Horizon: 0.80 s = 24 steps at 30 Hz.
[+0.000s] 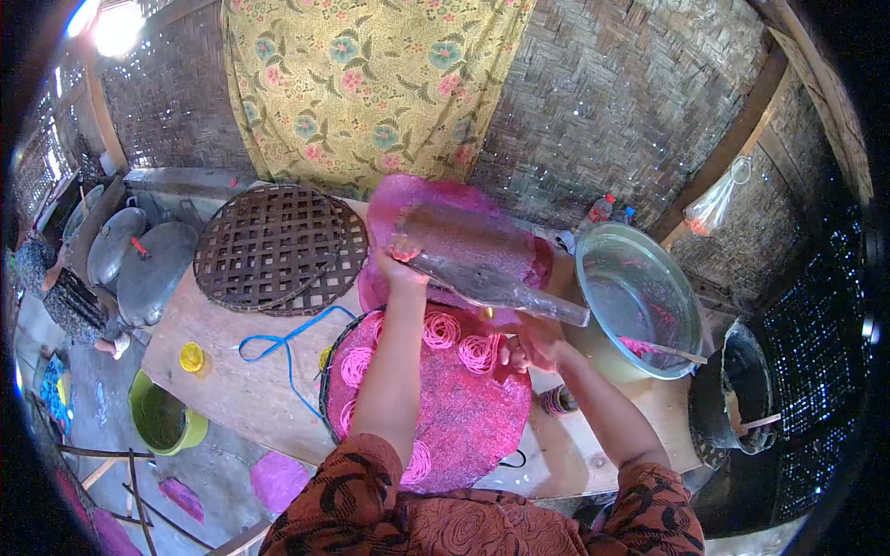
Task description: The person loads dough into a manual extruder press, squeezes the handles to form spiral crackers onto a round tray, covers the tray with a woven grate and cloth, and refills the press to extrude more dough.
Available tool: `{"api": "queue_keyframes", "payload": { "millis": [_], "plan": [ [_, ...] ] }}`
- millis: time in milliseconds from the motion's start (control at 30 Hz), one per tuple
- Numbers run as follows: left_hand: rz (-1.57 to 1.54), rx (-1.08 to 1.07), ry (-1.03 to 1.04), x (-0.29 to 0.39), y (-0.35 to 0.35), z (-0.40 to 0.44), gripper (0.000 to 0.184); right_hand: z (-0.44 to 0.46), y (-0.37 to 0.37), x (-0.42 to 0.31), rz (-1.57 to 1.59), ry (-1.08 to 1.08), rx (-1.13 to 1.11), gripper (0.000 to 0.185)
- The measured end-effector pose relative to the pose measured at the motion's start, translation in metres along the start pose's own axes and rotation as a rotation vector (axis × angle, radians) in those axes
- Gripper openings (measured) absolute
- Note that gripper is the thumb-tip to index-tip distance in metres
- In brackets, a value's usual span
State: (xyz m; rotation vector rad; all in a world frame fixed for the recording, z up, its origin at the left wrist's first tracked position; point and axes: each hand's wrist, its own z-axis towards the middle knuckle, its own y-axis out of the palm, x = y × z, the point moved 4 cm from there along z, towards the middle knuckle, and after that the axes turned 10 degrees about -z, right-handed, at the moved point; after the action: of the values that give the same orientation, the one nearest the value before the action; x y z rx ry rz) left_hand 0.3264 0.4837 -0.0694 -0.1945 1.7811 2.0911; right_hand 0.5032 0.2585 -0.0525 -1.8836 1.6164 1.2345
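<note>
My left hand (pixel 402 262) is closed on the left edge of a dark wooden board (pixel 473 280), which is tilted and has a handle reaching to the right. Below that handle, my right hand (pixel 530 346) has its fingers curled over the edge of a round tray (pixel 464 408) with a pink-stained surface. Whatever those fingers hold, if anything, I cannot make out. Several coils of pink strands lie around the tray's rim, one pink coil (pixel 479 353) right beside my right hand. Behind the board is a pink-stained sheet (pixel 389 208) with a brown slab on it.
A large translucent basin (pixel 640 296) with a stick in it stands at right, near a dark bucket (pixel 742 389). At left on the table are a woven lattice tray (pixel 278 248), a blue strap (pixel 278 343) and a yellow roll (pixel 191 357). Another person (pixel 60 287) is at far left.
</note>
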Motion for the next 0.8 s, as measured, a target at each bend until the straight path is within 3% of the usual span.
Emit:
{"api": "queue_keyframes", "payload": {
  "millis": [33, 100, 167, 267, 367, 433, 467, 533, 633, 700, 733, 800],
  "plan": [
    [0.002, 0.001, 0.003, 0.007, 0.010, 0.003, 0.037, 0.013, -0.016, 0.015, 0.001, 0.002, -0.003, 0.053],
    [-0.047, -0.228, -0.060, 0.017, 0.047, 0.006, 0.039, 0.025, -0.011, 0.009, -0.801, -0.204, 0.173, 0.048],
    [-0.048, -0.261, -0.089, 0.030, 0.075, 0.008, 0.040, 0.029, 0.007, -0.004, -1.563, -0.354, 0.477, 0.042],
    [-0.066, -0.340, -0.166, 0.044, 0.123, -0.002, 0.043, 0.049, -0.005, 0.012, -1.538, -0.072, 0.461, 0.041],
    [-0.085, -0.427, -0.245, 0.055, 0.167, -0.020, 0.043, 0.057, 0.006, 0.005, -1.334, -0.876, 0.561, 0.039],
    [-0.086, -0.469, -0.277, 0.061, 0.189, -0.029, 0.044, 0.044, 0.019, -0.005, -1.230, -1.137, 0.580, 0.039],
    [-0.091, -0.491, -0.292, 0.062, 0.197, -0.034, 0.044, 0.036, 0.033, -0.016, -1.519, -0.868, 0.614, 0.036],
    [-0.094, -0.506, -0.315, 0.065, 0.210, -0.041, 0.044, 0.034, 0.035, -0.022, -1.785, -0.572, 0.636, 0.034],
    [-0.077, -0.550, -0.348, 0.061, 0.228, -0.050, 0.045, 0.036, 0.025, -0.027, -1.797, -0.363, 0.564, 0.029],
    [-0.027, -0.555, -0.331, 0.059, 0.242, -0.057, 0.044, 0.019, 0.036, -0.051, -1.507, -0.351, 0.464, 0.032],
    [0.024, -0.553, -0.313, 0.057, 0.249, -0.060, 0.042, 0.002, 0.043, -0.064, -1.509, -0.354, 0.470, 0.032],
    [0.088, -0.549, -0.246, 0.053, 0.270, -0.070, 0.043, -0.048, 0.085, -0.089, -0.844, -0.432, 0.202, 0.044]
  ]
}}
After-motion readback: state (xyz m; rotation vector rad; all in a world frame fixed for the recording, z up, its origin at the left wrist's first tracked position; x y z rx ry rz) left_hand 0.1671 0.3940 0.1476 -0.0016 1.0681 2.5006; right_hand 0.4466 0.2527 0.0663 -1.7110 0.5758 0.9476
